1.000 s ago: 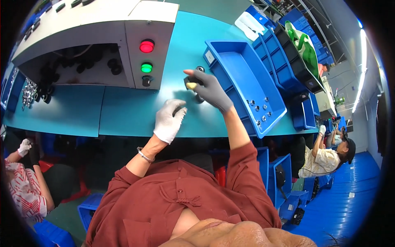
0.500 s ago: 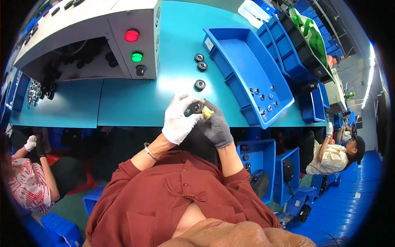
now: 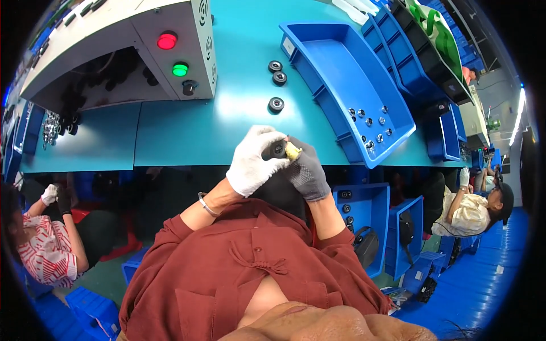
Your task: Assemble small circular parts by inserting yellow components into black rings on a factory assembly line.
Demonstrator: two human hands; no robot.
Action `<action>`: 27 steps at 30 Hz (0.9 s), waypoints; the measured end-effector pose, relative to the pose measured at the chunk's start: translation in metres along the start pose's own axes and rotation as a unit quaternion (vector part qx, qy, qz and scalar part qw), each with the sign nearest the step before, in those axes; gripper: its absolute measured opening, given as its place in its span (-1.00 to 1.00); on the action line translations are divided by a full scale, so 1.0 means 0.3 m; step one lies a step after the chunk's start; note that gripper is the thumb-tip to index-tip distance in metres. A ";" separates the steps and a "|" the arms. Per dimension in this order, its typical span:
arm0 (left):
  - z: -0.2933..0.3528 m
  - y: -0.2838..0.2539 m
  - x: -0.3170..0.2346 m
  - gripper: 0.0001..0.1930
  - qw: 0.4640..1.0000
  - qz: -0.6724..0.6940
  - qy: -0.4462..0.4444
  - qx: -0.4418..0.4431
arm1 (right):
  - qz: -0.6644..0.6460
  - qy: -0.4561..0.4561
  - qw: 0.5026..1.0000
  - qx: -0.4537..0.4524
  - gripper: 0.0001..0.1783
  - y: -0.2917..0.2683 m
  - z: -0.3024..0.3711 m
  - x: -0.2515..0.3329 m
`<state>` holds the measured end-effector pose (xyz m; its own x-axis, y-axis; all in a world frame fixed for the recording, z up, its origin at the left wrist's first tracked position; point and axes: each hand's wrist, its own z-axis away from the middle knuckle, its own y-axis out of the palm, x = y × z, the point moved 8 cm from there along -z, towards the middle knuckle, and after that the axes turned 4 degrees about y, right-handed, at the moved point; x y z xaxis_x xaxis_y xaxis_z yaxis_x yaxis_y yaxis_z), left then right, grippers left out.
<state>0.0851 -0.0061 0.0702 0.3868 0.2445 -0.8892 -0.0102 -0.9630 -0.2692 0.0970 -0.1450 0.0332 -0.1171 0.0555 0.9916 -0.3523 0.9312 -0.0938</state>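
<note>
Over the table's [image 3: 182, 136] near edge, at 6 o'clock from three black-tyred wheels [image 3: 276, 104], a small black wheel [image 3: 278, 148] sits between both hands. Left hand [image 3: 253, 162]: white-gloved fingers grasping it; right hand [image 3: 309, 170]: grey-gloved fingers grasping its 3 o'clock side, yellow covering [image 3: 292, 150] at thumb. Judgement: brace left, press evenly right, keep hub visible.

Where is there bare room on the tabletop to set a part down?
Bare teal tabletop lies between the white machine and the left hand, and between that machine and the three black wheels. The far half of the blue tray is free. Crowded: the tray's near end, with small metal parts, and the tabletop's far left, with a metal pile.
</note>
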 end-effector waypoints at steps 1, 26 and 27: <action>0.003 0.001 0.003 -0.53 1.000 0.007 -0.008 0.005 | 0.092 -0.092 0.991 0.009 -0.72 0.010 0.006 0.060; 0.077 -0.013 0.189 -0.70 0.927 0.306 -0.210 -0.053 | -0.071 0.117 0.989 -0.049 -0.82 0.023 -0.050 0.077; 0.081 -0.029 0.203 -0.70 0.923 0.312 -0.217 -0.067 | -0.016 0.117 0.993 -0.022 -0.81 0.033 -0.075 0.085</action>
<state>0.0863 0.0198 0.0095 -0.0616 -0.3683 -0.9277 0.0190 -0.9297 0.3678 0.1115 -0.1264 0.0595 0.1148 0.1039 0.9879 -0.3104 0.9485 -0.0637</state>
